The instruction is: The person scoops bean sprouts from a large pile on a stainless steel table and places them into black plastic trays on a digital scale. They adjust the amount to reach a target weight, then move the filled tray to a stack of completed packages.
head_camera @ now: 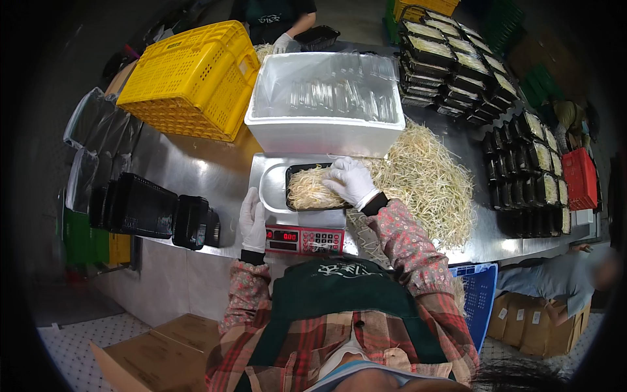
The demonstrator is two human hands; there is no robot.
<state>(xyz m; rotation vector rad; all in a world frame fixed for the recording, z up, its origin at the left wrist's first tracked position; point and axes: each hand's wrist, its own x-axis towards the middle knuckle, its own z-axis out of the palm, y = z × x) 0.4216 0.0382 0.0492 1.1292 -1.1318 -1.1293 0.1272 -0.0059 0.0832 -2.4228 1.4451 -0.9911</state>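
A black plastic tray filled with bean sprouts (311, 188) rests on the steel platform of a digital scale (304, 241) with a red keypad panel. My right hand (351, 182), in a white glove, lies over the tray's right end with bent fingers touching the sprouts; whether it grips any is hidden. My left hand (253, 220), also gloved, is upright at the scale's left edge, with its fingers close together and nothing visible in it. A large heap of loose bean sprouts (423, 188) spreads on the steel table to the right of the scale.
Behind the scale stands a white foam box (323, 137) with clear plastic lids. A yellow crate (188, 81) and black trays (144, 203) are at left. Filled trays (455, 59) are stacked at right. A blue crate (472, 299) stands near my right side. A co-worker's gloved hand (282, 43) is across the table.
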